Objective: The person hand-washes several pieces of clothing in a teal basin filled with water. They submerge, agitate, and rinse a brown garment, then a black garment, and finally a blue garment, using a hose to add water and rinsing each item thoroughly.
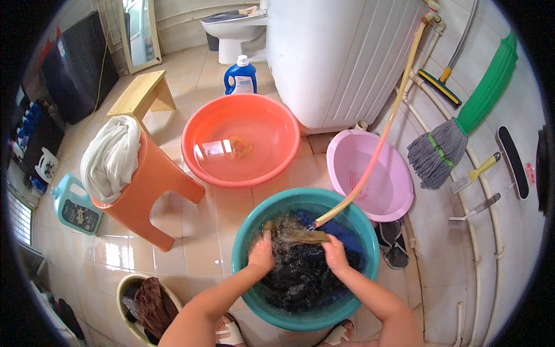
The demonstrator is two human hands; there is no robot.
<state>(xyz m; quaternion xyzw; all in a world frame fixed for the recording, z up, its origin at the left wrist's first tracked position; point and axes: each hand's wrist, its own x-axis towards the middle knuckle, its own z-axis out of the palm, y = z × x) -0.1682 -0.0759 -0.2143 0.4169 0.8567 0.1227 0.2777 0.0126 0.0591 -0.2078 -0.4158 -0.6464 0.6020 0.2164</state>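
Note:
Both hands are over a teal basin [243, 289] of water with dark clothes [295, 274] soaking in it. An olive-brown cloth [303, 236] stretches between them at the water's surface. My right hand [335, 255] pinches its right end. At the other end, my left hand [261, 254] has its fingers closed on the cloth, partly hidden by splashing water. A yellow-pink hose [370, 170] comes down from the upper right, and water runs from its tip onto the cloth. Blue fabric [347, 240] shows under the water at the right side.
An orange basin [193, 165] of water stands beyond, with a blue detergent bottle [241, 78] behind it. Right lies a pink basin [399, 191] by a white washing machine [324, 63]. Left are an orange stool [150, 191] holding white cloth [110, 156] and a clothes bucket [124, 286].

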